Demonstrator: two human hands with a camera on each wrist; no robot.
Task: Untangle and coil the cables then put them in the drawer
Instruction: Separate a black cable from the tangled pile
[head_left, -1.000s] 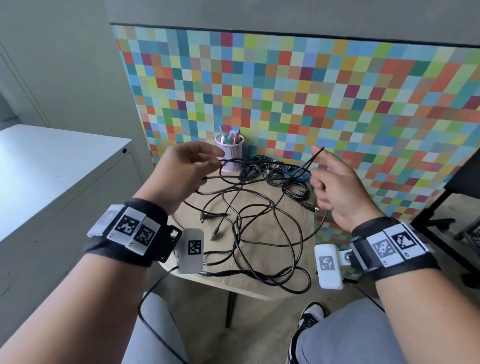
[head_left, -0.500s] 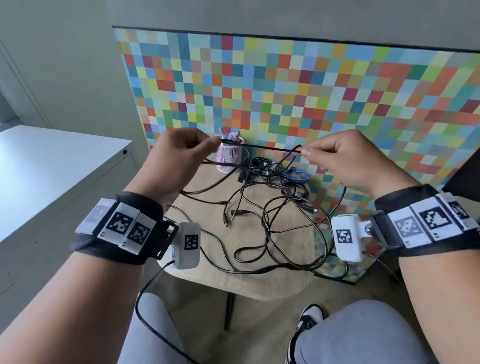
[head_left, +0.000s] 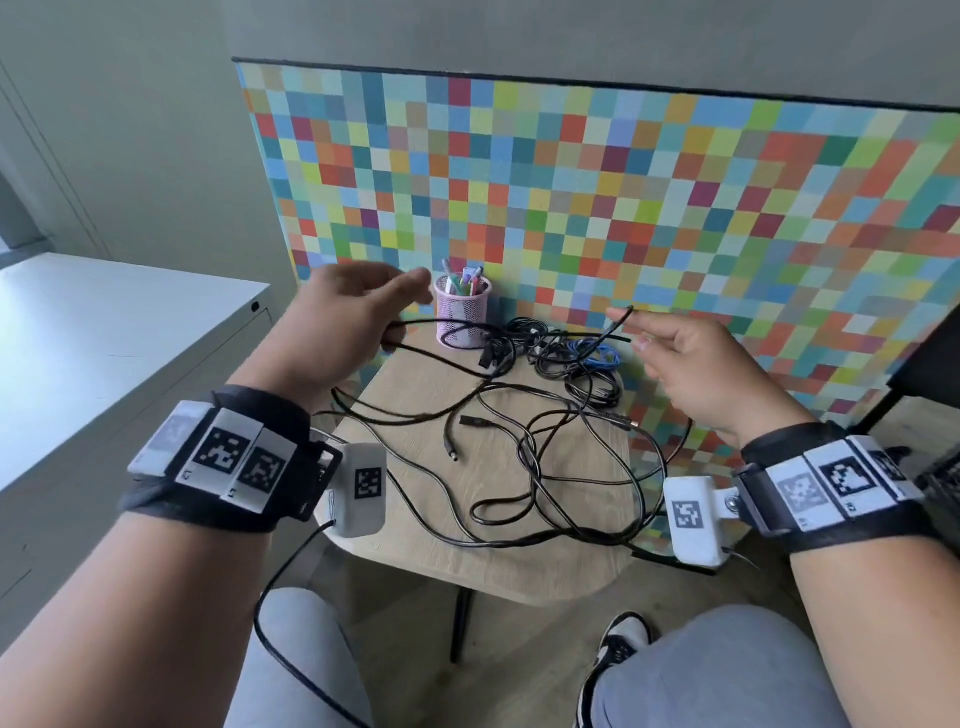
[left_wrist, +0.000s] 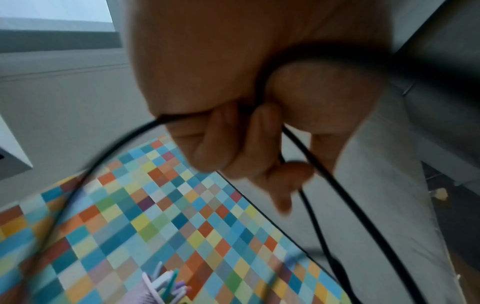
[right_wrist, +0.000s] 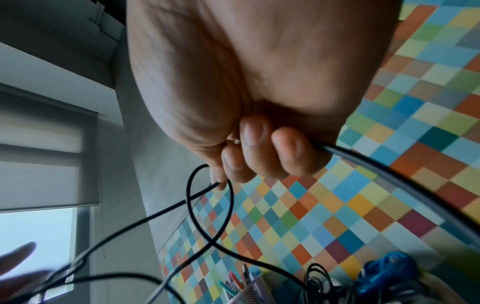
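1. 0 cables coiled or stowed so far, judging by the tangle of black cables (head_left: 524, 467) sprawled across the small wooden table (head_left: 467, 561); no finished coil visible anywhere.
2. Left hand (head_left: 343, 322) raised over the far left corner of the table, fingers curled around strands of 1 black cable (head_left: 441, 325); left wrist view confirms 2 strands running through the clenched fingers (left_wrist: 221, 144).
3. Right hand (head_left: 696, 364) raised at the far right, fingers curled on another stretch of black cable, apparently the same 1, as the right wrist view shows (right_wrist: 285, 152), with the free end poking up past the fingertips.
4. Judged stage: early, drawing 1 cable out of the mass and gathering it between both hands.
5. Second clump, black cables plus a blue cable (head_left: 597, 351), bunched at the far side of the table, just right of the pink pen cup (head_left: 462, 312); untouched.
6. Loose plug ends (head_left: 475, 422) lying mid-table among the loops.
7. Drawer not identifiable; white cabinet (head_left: 104, 332) stands at the left, with no drawer open.
8. Left to do: separating, coiling and stowing every cable.
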